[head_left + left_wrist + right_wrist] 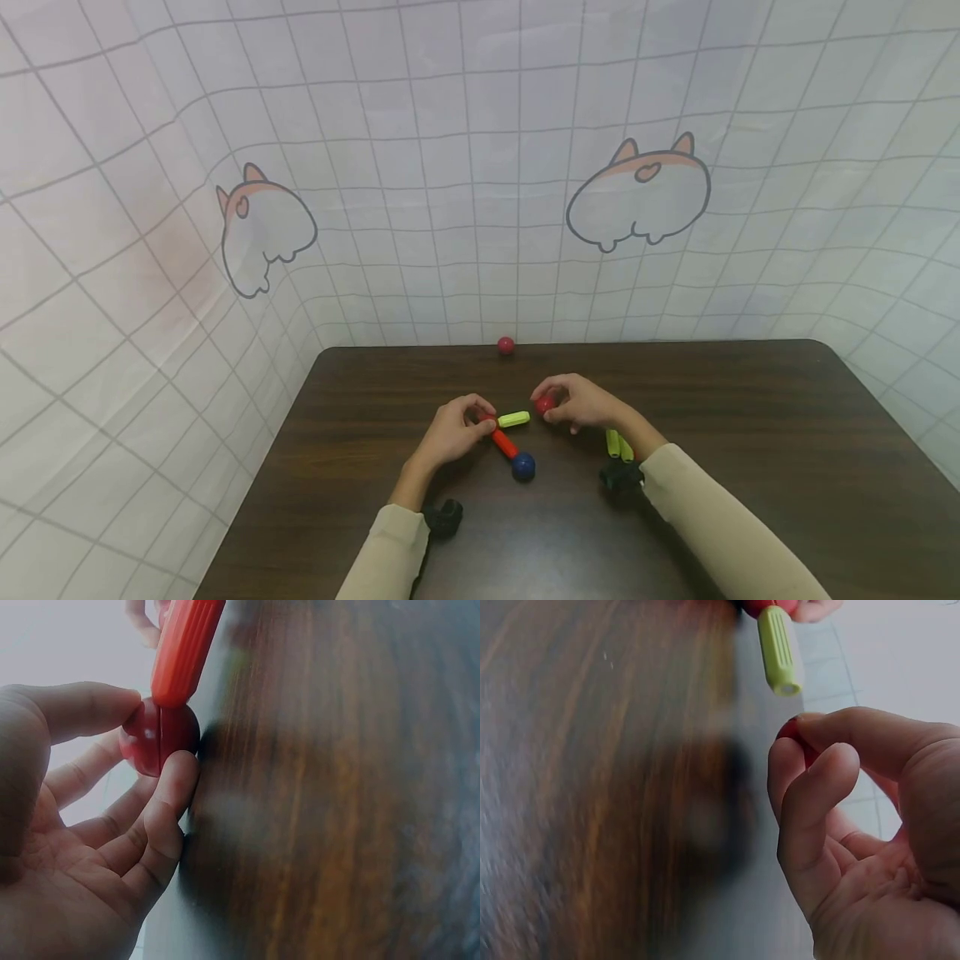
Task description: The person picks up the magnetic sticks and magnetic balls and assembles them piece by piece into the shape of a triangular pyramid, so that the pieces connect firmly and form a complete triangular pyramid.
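Observation:
My left hand (453,432) pinches a red ball (160,739) between thumb and fingers. From that ball a red ridged rod (506,444) runs to a blue ball (523,466), and a yellow-green rod (514,419) points toward the right hand. My right hand (581,403) holds another red ball (545,405) in its fingertips, mostly covered by them in the right wrist view. A small gap separates this ball from the free end of the yellow-green rod (780,652).
Two more yellow-green rods (619,446) lie by the right wrist. A third red ball (506,345) sits at the far edge of the dark wooden table (375,375). A white gridded curtain (450,208) hangs behind it.

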`<state>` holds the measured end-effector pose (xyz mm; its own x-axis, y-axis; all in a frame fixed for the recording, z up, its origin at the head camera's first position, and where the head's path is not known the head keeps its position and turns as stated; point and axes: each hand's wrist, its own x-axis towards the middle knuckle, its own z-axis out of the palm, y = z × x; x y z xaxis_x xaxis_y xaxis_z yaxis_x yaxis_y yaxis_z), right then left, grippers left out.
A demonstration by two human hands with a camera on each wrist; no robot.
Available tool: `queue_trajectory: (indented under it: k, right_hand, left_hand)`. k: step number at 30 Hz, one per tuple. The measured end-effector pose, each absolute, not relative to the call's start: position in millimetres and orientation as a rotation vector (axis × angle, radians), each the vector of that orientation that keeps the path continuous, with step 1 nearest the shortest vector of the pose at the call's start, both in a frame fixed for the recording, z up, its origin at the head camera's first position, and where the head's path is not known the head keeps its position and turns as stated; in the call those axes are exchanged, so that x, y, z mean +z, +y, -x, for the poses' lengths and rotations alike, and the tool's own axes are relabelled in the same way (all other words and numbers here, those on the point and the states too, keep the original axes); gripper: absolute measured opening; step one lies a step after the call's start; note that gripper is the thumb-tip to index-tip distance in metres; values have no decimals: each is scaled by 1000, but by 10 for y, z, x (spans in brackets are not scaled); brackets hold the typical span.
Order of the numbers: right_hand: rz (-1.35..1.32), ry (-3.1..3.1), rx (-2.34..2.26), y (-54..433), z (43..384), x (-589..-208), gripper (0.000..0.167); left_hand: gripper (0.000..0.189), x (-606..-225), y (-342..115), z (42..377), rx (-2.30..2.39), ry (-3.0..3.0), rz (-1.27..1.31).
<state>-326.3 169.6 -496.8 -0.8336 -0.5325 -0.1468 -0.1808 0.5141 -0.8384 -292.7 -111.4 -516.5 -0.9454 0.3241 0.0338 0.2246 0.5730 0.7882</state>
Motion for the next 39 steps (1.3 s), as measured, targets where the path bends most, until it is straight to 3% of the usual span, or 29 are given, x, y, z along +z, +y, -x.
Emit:
queue_trajectory:
  k: [28,39]
  right_hand:
    - [581,2372,-1237,1564,3181,-4974,33]
    - [543,2433,-1315,1802,3098,-4869,38]
  left_hand:
    - [13,-5176,-1113,2932,1302,2695,-477]
    - [12,-5186,-1111,2933,1323,2689,-467]
